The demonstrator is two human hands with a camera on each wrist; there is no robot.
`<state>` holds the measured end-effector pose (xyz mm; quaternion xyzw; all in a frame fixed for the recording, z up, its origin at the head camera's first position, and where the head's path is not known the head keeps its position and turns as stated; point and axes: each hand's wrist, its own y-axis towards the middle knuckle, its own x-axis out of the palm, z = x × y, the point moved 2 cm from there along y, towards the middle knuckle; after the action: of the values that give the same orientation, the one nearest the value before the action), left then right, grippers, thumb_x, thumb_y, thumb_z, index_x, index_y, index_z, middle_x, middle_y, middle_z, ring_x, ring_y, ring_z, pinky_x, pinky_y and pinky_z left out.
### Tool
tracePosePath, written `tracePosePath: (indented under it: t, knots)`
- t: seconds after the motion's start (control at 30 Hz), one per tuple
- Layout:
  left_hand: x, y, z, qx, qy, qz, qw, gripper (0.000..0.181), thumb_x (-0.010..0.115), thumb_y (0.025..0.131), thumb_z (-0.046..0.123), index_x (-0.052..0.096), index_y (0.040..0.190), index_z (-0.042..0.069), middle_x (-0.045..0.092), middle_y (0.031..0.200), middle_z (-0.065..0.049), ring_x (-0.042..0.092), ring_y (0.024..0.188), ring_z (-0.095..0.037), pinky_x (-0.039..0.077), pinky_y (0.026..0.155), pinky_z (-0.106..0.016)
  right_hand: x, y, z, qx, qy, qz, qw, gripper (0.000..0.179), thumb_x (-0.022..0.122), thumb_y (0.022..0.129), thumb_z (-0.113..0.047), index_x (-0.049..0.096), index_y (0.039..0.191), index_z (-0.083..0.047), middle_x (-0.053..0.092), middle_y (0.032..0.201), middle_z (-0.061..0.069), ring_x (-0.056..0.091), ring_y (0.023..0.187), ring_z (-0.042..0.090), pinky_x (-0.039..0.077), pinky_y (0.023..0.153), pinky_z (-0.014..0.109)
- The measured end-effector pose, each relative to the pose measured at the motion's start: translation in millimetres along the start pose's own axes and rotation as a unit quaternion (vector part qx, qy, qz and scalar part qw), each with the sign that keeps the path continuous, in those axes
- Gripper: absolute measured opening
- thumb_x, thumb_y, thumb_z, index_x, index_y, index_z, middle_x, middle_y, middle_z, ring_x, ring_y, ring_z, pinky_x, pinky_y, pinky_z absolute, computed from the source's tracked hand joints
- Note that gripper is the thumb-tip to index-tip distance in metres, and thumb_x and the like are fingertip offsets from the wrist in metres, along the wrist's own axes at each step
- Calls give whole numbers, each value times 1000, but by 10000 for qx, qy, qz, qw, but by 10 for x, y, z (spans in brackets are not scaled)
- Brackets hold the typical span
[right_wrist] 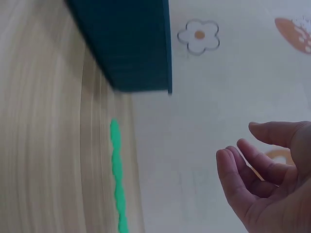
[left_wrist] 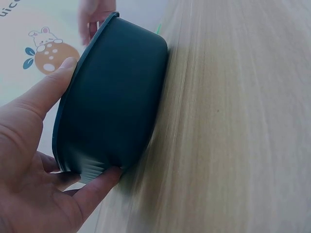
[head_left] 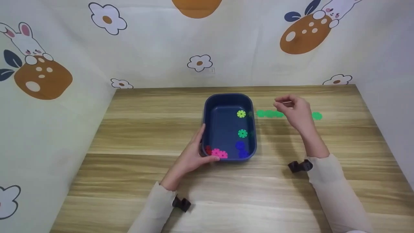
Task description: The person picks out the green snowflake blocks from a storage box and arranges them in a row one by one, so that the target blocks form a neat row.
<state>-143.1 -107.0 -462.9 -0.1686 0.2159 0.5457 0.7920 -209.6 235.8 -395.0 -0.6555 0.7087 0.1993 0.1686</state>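
A dark blue rectangular tray (head_left: 223, 126) stands on the table. My left hand (head_left: 190, 158) grips its near left corner, thumb at the near rim and fingers along the outer side, as the left wrist view also shows. Inside lie notched plastic discs: a yellow-green disc (head_left: 241, 114), a green disc (head_left: 242, 133), blue discs (head_left: 242, 149), pink discs (head_left: 219, 153) and a red disc (head_left: 208, 149). My right hand (head_left: 296, 111) hovers over a row of green discs (head_left: 270, 113) right of the tray. In the right wrist view its bent fingers (right_wrist: 233, 172) and thumb stand apart, holding nothing.
Another green disc (head_left: 317, 116) shows right of my right hand; the hand hides whatever lies between. The wood-grain table (head_left: 145, 129) meets a printed cloth backdrop (head_left: 155, 64) at the back and sides. Each wrist wears a small black camera mount (head_left: 300, 166).
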Motion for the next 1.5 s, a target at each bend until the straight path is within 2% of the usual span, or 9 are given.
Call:
tracePosePath:
  t: [0.23,0.33,0.47,0.63,0.87,1.03,1.2,1.37,1.5]
  knots:
    - [0,-9,9,-43,7,4,10000,115,87,77,31,11,162,14,14,167,-18,19,153,-37,22,123,-53,371,-61,-196,-285,-29,-538,9981,30,66,96,-21,67,117,0,70,116,18,67,103,25,51,75,14]
    - [1,-10,9,-42,14,-3,10000,115,87,77,30,11,161,13,14,167,-19,20,153,-38,23,123,-53,531,-90,-251,-277,6,-864,9959,30,67,96,-19,67,118,0,70,116,18,67,107,31,54,78,20]
    - [1,-11,0,-36,-11,-17,10000,115,87,77,30,11,161,12,14,167,-19,19,153,-37,22,124,-53,736,-135,-309,-324,92,-1342,9904,30,66,95,-16,64,121,1,69,120,18,67,110,32,57,88,35]
    - [-2,-6,-10,-49,-28,-34,10000,114,86,78,31,11,161,13,13,167,-17,20,153,-36,23,124,-52,955,-201,-403,-605,45,-1722,9832,29,63,97,-14,61,123,0,65,126,19,63,120,33,52,102,47]
    - [19,23,-22,-56,21,-80,9999,116,86,78,32,8,162,15,12,168,-15,20,154,-34,24,123,-51,1244,-216,-405,-767,-673,-2182,9706,35,62,97,-15,57,127,2,61,131,23,54,128,38,39,113,53]
    - [26,27,-4,-14,-1,-109,9999,116,86,78,32,9,162,14,12,168,-16,19,154,-35,23,124,-52,1373,-228,-313,-437,-1327,-2384,9611,41,68,91,-12,56,129,-2,51,138,24,40,130,45,33,113,57]
    - [19,26,10,-13,4,-146,9999,116,86,78,34,8,162,14,11,168,-16,18,154,-35,23,124,-53,1435,-250,-268,-95,-1907,-2587,9469,49,69,86,0,55,132,-8,42,141,22,36,129,42,41,109,54]
    - [8,14,11,-66,31,-152,9999,116,86,78,35,8,162,16,10,168,-15,17,154,-35,22,124,-53,1479,-263,-266,-362,-2386,-2626,9342,38,69,85,1,62,123,-2,54,125,20,52,116,35,47,103,48]
    - [2,6,0,-110,-26,-132,9998,116,86,78,33,8,162,16,11,168,-14,17,155,-33,21,125,-51,1517,-262,-264,-586,-2512,-2582,9310,26,72,83,0,69,109,-1,60,109,16,56,100,29,51,95,44]
